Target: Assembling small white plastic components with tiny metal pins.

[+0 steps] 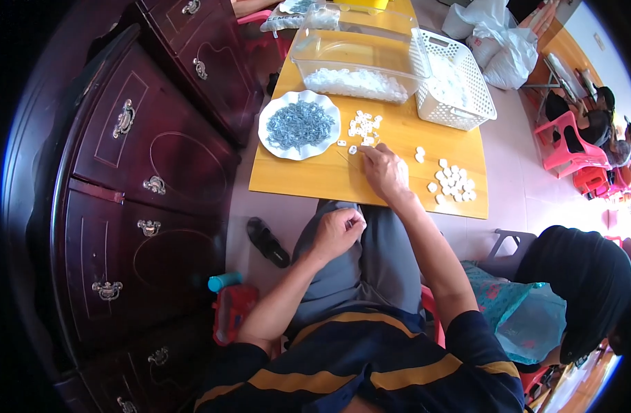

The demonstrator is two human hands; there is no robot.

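My right hand (386,172) reaches over the near part of the wooden table, its fingers drawn together and pointing down. Right by its fingertips lies a small white plastic piece (353,149) with dark spots; whether I grip it cannot be made out. Just beyond is a loose group of similar white pieces (363,124). Above my lap, short of the table edge, my left hand (338,233) is closed with curled fingers, and anything inside is hidden. A scalloped white plate (266,138) full of small grey metal pins (300,125) stands to the left.
More white pieces (453,182) lie on the table's right. A clear plastic bin (356,51) and a white perforated basket (460,118), both with white pieces inside, stand at the back. Dark wooden cabinets (157,151) flank the left; a person in black (577,282) sits at right.
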